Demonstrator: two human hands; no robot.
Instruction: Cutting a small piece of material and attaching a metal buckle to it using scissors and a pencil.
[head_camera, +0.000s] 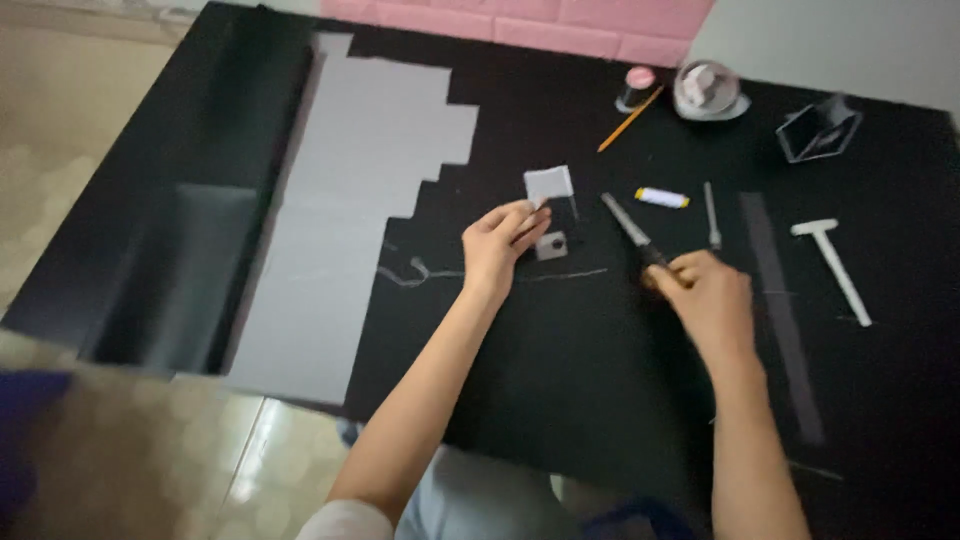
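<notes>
Left hand (500, 243) pinches a small grey paper piece (549, 184) just above a little grey square block (551, 245) on the black sheet (560, 360); right hand (708, 295) is closed round a craft knife (630, 228), blade pointing toward the left fingers. Should the blade slip, it could nick those fingers, or cut astray into the sheet. The blurred picture hides the blade tip
</notes>
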